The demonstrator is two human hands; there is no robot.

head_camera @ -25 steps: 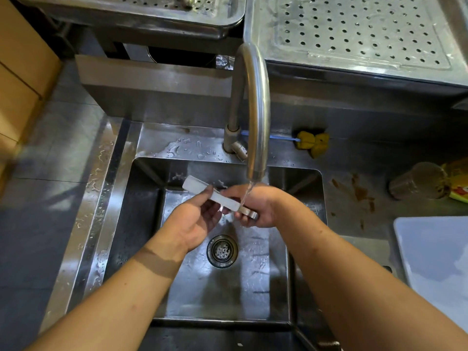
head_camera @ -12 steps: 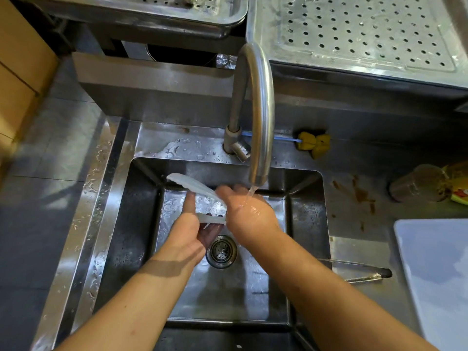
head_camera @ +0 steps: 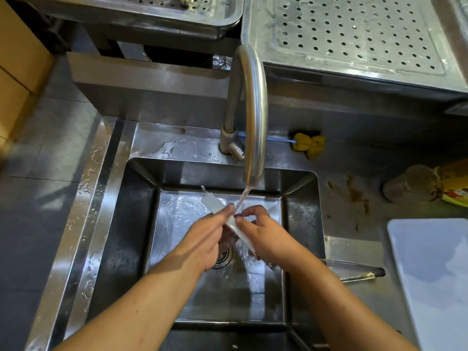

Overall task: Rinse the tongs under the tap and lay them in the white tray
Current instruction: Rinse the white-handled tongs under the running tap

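Two bare forearms reach in from the near edge over a steel sink (head_camera: 126,236). At the near right a white tray (head_camera: 430,274) lies on the steel desk (head_camera: 354,247), well apart from the hands; between it and the sink lies a slim metal utensil (head_camera: 359,272) with a dark tip.

Over the basin, above the round drain (head_camera: 224,258), the left hand (head_camera: 205,239) and the right hand (head_camera: 266,236) meet around the tongs (head_camera: 217,206). The tongs are pale and flat, tilted, their far end pointing up and left towards the back of the sink. The left fingers (head_camera: 229,208) are closed along the tongs from the left, clamped on them; the right fingers (head_camera: 249,211) are curled and pinch the nearer part from the right. How the two arms of the tongs stand I cannot tell. A thin stream of water (head_camera: 244,198) falls onto the tongs just between the two sets of fingertips; the basin floor is wet.

Farther back the curved steel tap (head_camera: 253,110) arches over the sink, its base on the wet rim; a yellow brush (head_camera: 309,145) on a blue handle lies behind it to the right. Brown stains (head_camera: 357,193) mark the desk there, beside a glass jar (head_camera: 410,183) lying on its side and a yellow packet (head_camera: 455,183). Farthest off, a perforated steel tray (head_camera: 354,34) sits on a raised shelf.
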